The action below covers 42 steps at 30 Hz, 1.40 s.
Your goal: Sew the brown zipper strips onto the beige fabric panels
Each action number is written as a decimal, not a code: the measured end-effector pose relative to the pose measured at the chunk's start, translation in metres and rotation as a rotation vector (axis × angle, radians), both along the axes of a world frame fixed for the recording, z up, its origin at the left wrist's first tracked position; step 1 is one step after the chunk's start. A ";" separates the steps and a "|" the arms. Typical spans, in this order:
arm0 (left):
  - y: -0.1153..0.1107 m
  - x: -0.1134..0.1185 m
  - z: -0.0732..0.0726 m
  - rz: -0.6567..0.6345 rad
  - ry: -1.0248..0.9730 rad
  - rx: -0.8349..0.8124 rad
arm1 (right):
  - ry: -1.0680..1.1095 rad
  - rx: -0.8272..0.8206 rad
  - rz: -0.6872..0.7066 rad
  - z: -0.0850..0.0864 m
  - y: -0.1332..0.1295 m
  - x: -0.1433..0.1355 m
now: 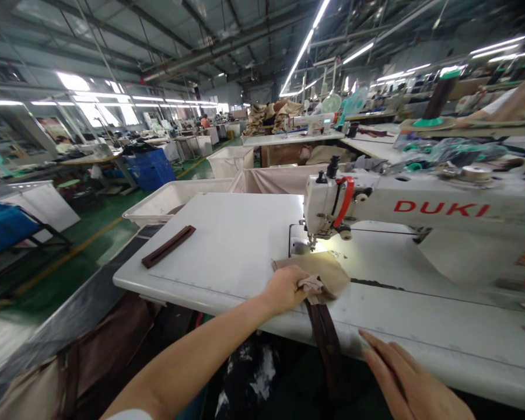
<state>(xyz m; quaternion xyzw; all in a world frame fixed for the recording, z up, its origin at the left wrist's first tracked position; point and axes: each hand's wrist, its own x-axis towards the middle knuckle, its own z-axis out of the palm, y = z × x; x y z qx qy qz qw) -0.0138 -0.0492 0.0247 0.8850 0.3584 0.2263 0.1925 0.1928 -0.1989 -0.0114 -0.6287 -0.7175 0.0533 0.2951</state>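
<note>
Cloth [328,269] clenched in L hand [286,289] nr sewing m/c [326,201]; R hand [413,379] open; brown strip [168,247] on tbl [231,239].

On a flat white tabletop [236,233] before me, a long brown fabric strip [168,246] lies left, a white metal sewing machine [424,201] stands right, a beige cloth piece [321,265] before it, a white plastic bin [157,198] behind the tabletop
</note>
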 end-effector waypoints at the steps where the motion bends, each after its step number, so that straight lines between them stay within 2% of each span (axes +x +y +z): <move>1: 0.000 0.000 -0.001 0.001 -0.008 0.003 | -0.099 -0.008 0.054 0.009 0.006 0.000; 4: 0.000 0.000 -0.001 -0.020 -0.028 0.021 | -0.279 0.064 -0.024 0.022 0.022 -0.013; 8: -0.003 -0.002 0.001 -0.093 -0.035 0.056 | -0.400 0.089 -0.085 0.018 0.034 -0.033; 13: -0.008 0.000 0.006 -0.124 0.030 0.068 | -0.483 0.166 -0.050 0.019 0.039 -0.034; 17: -0.006 0.004 0.010 -0.103 0.098 0.058 | -0.454 0.138 -0.066 0.026 0.041 -0.032; 29: -0.003 0.009 0.017 -0.083 0.182 0.069 | -0.427 0.232 -0.108 0.028 0.039 -0.030; 42: -0.005 0.010 0.018 -0.088 0.192 0.066 | -0.505 0.122 -0.106 0.032 0.043 -0.031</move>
